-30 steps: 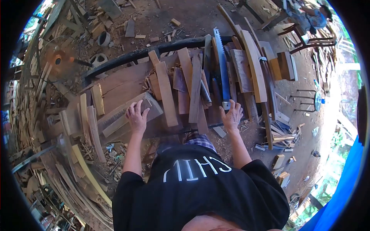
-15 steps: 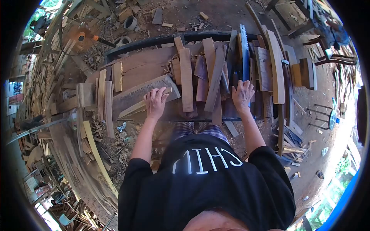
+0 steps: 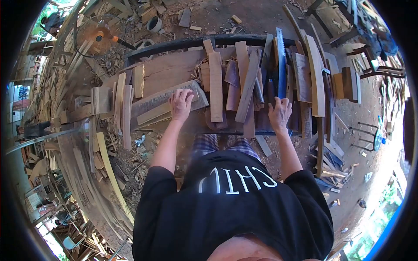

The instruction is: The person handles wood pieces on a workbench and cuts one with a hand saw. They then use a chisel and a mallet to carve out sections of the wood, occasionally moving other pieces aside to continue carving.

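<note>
My left hand (image 3: 181,105) is over the right part of a narrow wood strip (image 3: 154,114), its fingers curled; whether it touches the strip cannot be made out. That strip lies on a wider, rough-faced board (image 3: 197,90) on the workbench. My right hand (image 3: 280,114) is at the bench's near edge, just below a long blue saw blade (image 3: 281,65), fingers bent and apart with nothing seen in them. Between my hands, a pale wood piece (image 3: 215,87) and a greyish slat (image 3: 248,87) lie across the bench.
More wood pieces lie on the bench's right side, among them a long curved one (image 3: 315,76). Short slats (image 3: 127,117) are at the left. An orange fan (image 3: 100,38) stands at the back left. Long boards (image 3: 82,174) and a chair (image 3: 368,137) flank the bench.
The view has shifted slightly. My left hand has moved a little up over the strip, which now lies lower against the rough board. My right hand stays below the blade.
</note>
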Demonstrator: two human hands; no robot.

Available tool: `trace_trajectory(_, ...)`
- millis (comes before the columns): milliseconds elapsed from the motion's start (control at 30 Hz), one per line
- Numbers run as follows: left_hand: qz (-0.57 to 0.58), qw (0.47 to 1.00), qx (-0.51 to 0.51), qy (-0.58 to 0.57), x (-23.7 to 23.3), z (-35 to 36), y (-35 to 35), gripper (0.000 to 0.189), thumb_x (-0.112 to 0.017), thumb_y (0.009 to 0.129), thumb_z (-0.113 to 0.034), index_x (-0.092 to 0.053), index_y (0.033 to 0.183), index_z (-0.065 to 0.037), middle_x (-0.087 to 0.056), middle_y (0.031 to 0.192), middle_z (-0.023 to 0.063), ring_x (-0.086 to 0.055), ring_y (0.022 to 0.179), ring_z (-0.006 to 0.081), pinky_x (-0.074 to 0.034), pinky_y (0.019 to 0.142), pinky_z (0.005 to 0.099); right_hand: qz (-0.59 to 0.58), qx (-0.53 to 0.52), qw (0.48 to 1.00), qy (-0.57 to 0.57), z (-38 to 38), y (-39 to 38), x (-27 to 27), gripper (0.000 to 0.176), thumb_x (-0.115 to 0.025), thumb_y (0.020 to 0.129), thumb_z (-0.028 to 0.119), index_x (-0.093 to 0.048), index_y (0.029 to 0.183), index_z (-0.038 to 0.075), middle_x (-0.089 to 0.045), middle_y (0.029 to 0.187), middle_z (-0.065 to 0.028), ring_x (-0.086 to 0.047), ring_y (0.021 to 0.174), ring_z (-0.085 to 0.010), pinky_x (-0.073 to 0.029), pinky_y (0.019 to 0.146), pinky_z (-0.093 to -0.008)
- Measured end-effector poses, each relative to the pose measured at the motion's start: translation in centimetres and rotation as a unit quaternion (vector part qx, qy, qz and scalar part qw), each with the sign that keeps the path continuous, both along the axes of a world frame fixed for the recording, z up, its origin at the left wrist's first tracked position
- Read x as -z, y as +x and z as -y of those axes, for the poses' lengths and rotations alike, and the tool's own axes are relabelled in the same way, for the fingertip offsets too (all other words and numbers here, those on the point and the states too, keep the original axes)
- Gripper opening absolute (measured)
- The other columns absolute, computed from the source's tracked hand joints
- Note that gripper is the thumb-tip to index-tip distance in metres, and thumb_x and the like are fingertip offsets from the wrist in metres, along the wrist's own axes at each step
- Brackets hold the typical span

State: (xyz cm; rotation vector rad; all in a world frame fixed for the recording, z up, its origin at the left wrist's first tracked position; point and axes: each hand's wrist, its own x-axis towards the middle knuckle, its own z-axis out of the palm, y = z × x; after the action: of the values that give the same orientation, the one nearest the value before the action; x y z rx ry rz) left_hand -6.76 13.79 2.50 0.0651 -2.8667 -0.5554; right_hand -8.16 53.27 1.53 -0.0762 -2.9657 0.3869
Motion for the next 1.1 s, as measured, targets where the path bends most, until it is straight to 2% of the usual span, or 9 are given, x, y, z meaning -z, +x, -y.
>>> trace_trajectory(133, 0.008, 0.999, -0.015, 0.03, 0.3, 0.4, 0.9, 0.035, -0.069, 0.085, -0.038, -0.062, 0.115, -0.02, -0.056, 0.114, 0.0055, -0.051, 0.11, 0.0296, -0.035, 0.098, 0.0482, -0.028, -0.025, 0.999, -0.021, -0.4, 0.9, 0.1, 0.032, -0.072, 0.082, 0.021, -0.065, 0.11, 0.006, -0.051, 0.103, -0.013, -0.05, 0.097, -0.0323, -0.041, 0.081, -0.0442)
trace_trajectory(200, 0.002, 1.0, -0.027, -0.005, 0.3, 0.8, 1.8, 0.048, -0.07, 0.083, -0.042, -0.058, 0.125, -0.022, -0.055, 0.119, 0.0058, -0.048, 0.116, 0.0291, -0.034, 0.101, 0.0468, -0.034, -0.035, 0.998, -0.031, -0.1, 1.3, -0.1, 0.03, -0.072, 0.083, 0.019, -0.066, 0.108, 0.006, -0.052, 0.102, -0.0136, -0.051, 0.096, -0.0327, -0.042, 0.082, -0.0441)
trace_trajectory(300, -0.01, 0.998, -0.061, -0.016, 0.6, 2.6, 3.5, 0.058, -0.071, 0.082, -0.045, -0.054, 0.133, -0.024, -0.052, 0.124, 0.0049, -0.045, 0.121, 0.0281, -0.032, 0.102, 0.0479, -0.086, -0.034, 0.99, -0.102, 1.1, 1.6, -1.2, 0.016, -0.069, 0.084, 0.012, -0.068, 0.099, 0.006, -0.055, 0.095, -0.0141, -0.054, 0.091, -0.0324, -0.044, 0.08, -0.0428)
trace_trajectory(433, 0.027, 0.994, -0.099, -0.032, 0.4, 5.3, 5.6, 0.057, -0.07, 0.082, -0.046, -0.055, 0.133, -0.025, -0.051, 0.126, 0.0036, -0.045, 0.123, 0.0273, -0.031, 0.101, 0.0503, -0.096, -0.05, 0.981, -0.161, 4.1, 1.6, -2.3, 0.006, -0.069, 0.085, 0.01, -0.066, 0.085, 0.005, -0.056, 0.083, -0.0109, -0.054, 0.084, -0.0304, -0.044, 0.078, -0.0413)
trace_trajectory(667, 0.024, 0.995, -0.094, -0.018, 0.4, 6.2, 6.0, 0.052, -0.07, 0.082, -0.046, -0.058, 0.129, -0.027, -0.05, 0.126, 0.0031, -0.044, 0.122, 0.0268, -0.031, 0.1, 0.0506, -0.039, -0.124, 0.974, -0.187, 10.1, 0.3, -3.2, 0.011, -0.071, 0.084, 0.011, -0.063, 0.083, 0.003, -0.055, 0.081, -0.0122, -0.053, 0.082, -0.0304, -0.043, 0.073, -0.0424)
trace_trajectory(833, 0.007, 0.996, -0.092, -0.006, -0.1, 6.3, 6.2, 0.05, -0.072, 0.08, -0.044, -0.06, 0.125, -0.027, -0.052, 0.124, 0.002, -0.046, 0.121, 0.0258, -0.032, 0.1, 0.0504, -0.057, -0.109, 0.983, -0.135, 9.9, -2.0, -2.3, 0.011, -0.07, 0.084, 0.013, -0.064, 0.084, 0.003, -0.057, 0.085, -0.014, -0.055, 0.084, -0.0327, -0.045, 0.076, -0.0441)
trace_trajectory(900, 0.011, 0.995, -0.094, -0.002, 0.2, 6.1, 6.2, 0.05, -0.073, 0.079, -0.041, -0.06, 0.126, -0.029, -0.053, 0.124, 0.0009, -0.047, 0.12, 0.0246, -0.032, 0.1, 0.0507, -0.087, 0.003, 0.995, -0.041, 7.9, -3.5, -1.3, 0.012, -0.068, 0.086, 0.017, -0.065, 0.086, 0.006, -0.058, 0.088, -0.0156, -0.057, 0.087, -0.0347, -0.046, 0.077, -0.0458)
trace_trajectory(1000, 0.011, 0.997, -0.077, -0.005, 0.3, 6.6, 6.3, 0.051, -0.073, 0.079, -0.039, -0.059, 0.127, -0.029, -0.052, 0.124, 0.0007, -0.047, 0.121, 0.0243, -0.032, 0.101, 0.0501, -0.029, 0.051, 0.996, 0.074, 5.3, -5.1, 0.5, 0.02, -0.069, 0.085, 0.027, -0.067, 0.09, 0.007, -0.06, 0.095, -0.0154, -0.058, 0.093, -0.0368, -0.048, 0.079, -0.0488)
trace_trajectory(1100, 0.008, 0.998, -0.068, -0.009, 0.6, 7.8, 6.8, 0.051, -0.073, 0.08, -0.038, -0.059, 0.128, -0.029, -0.052, 0.125, 0.0015, -0.047, 0.122, 0.0247, -0.032, 0.101, 0.0496, 0.024, 0.065, 0.991, 0.11, 4.6, -6.4, 0.2, 0.024, -0.071, 0.082, 0.029, -0.068, 0.091, 0.007, -0.06, 0.101, -0.0143, -0.058, 0.098, -0.0351, -0.049, 0.08, -0.0495)
